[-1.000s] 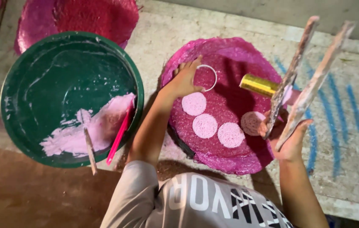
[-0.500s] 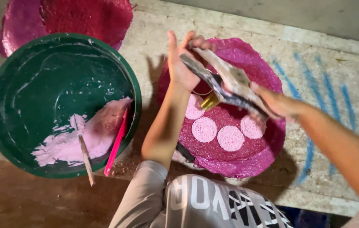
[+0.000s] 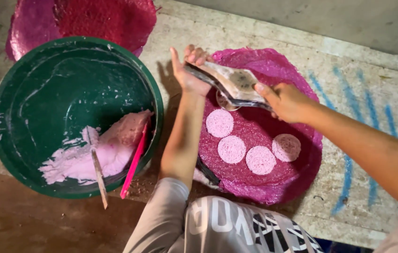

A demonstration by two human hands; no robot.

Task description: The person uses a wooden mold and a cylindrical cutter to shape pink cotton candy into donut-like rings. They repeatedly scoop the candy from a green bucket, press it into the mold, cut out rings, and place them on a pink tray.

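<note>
Both hands meet over the round magenta mesh mat (image 3: 302,173) that lies on the pale stone slab (image 3: 273,37). The left hand (image 3: 187,70) is raised with its palm pressed against one end of a flat, worn strip tool with a dark smear on its grey face (image 3: 234,82); its fingers stand fairly straight and only curl lightly at the tips over that end, bracing rather than gripping. The right hand (image 3: 285,100) closes its fingers and thumb around the other end of the strip, so the tool hangs level between the two hands, just above the mat's upper half. Held that way, the strip seems steadied from both ends over a small ring (image 3: 222,100) that shows partly beneath it on the mat.

Lower on the mat, clear of the hands, lie four flat pink discs (image 3: 231,149) in a loose arc, each apart from the next; they sit low enough not to obstruct the strip.

Left of the mat, nearly touching its edge, stands a large dark green basin (image 3: 68,79) with a heap of pink paste (image 3: 110,150) at its near side. A bright pink stick (image 3: 134,161) and a pale paste-coated stick (image 3: 98,175) lean over its near rim. Beyond the basin lies a second magenta mesh mat (image 3: 105,16). The left forearm crosses the gap between basin and mat.
</note>
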